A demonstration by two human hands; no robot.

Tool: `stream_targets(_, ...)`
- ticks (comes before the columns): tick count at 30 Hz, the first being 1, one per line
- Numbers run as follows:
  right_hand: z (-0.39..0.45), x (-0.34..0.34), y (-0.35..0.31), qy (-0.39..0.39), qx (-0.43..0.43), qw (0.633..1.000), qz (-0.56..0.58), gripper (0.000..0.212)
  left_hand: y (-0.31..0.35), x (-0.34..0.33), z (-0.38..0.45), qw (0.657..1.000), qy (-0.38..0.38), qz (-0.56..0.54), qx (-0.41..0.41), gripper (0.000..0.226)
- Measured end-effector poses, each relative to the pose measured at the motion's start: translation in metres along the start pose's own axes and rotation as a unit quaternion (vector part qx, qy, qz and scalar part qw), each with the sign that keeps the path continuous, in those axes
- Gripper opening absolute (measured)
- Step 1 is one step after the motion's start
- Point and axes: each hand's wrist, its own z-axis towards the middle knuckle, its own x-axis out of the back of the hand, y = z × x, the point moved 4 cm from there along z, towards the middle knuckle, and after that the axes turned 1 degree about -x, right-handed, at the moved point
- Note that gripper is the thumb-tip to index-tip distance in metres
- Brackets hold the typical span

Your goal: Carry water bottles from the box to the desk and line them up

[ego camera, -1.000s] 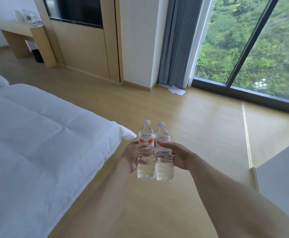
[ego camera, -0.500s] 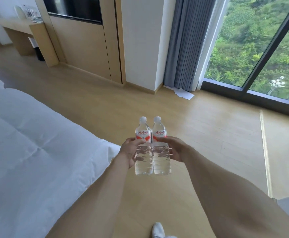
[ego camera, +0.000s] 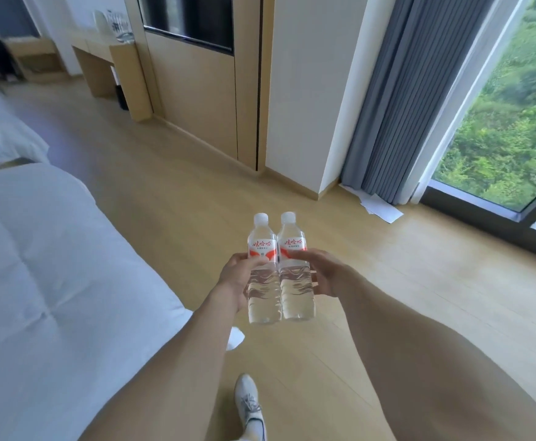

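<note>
Bottles in transit: two clear water bottles, the left bottle [ego camera: 263, 275] and the right bottle [ego camera: 295, 272], are held upright and side by side, touching along their length, in the air above the wooden floor [ego camera: 387, 281]. Both are capped white, carry red-and-white labels and appear full. The left hand [ego camera: 238, 278] grips the outer flank of the left bottle, thumb curled across its label; the right hand [ego camera: 324, 275] grips the outer flank of the right bottle, fingers wrapped round it just below the label. Both hands are clamped on their loads and pressed toward each other. A white shoe [ego camera: 249, 405] shows on the floor directly below the bottles. Relative to the bottles, the white bed [ego camera: 53, 281] lies to the left; the window [ego camera: 499, 154] and grey curtain [ego camera: 397, 106] stand beyond and to the right; a sheet of paper [ego camera: 381, 210] lies on the floor at the curtain's foot. The desk [ego camera: 101, 49] stands well apart from the bottles, far beyond and to the left, with small items on its top that are too small to identify. No box is in view. Assessment: this pair is lifted out and under carriage; delivery and alignment on the desk are not yet done. Whether other bottles already stand on the desk, or remain in the box, cannot be told.
</note>
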Motion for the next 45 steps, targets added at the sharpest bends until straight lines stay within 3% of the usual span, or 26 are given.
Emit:
stream_targets(18, 0.296, -0.049, -0.237, -0.099, 0.001, 0.992, -0.084, 0.057, 0.197, 0.035, 0.274, 0.993, 0.102, -0.031, -0.046, 0.039)
stream_targets(32, 0.522, -0.153, -0.378, -0.193, -0.009, 0.971, -0.139, 0.046, 0.324, 0.114, 0.458, 0.979, 0.186, -0.051, -0.066, 0.030)
stream_targets(45, 0.693, -0.282, -0.529, -0.290, -0.005, 0.938, -0.189, 0.040, 0.467, 0.211, 0.604, 0.952, 0.272, -0.116, -0.076, 0.047)
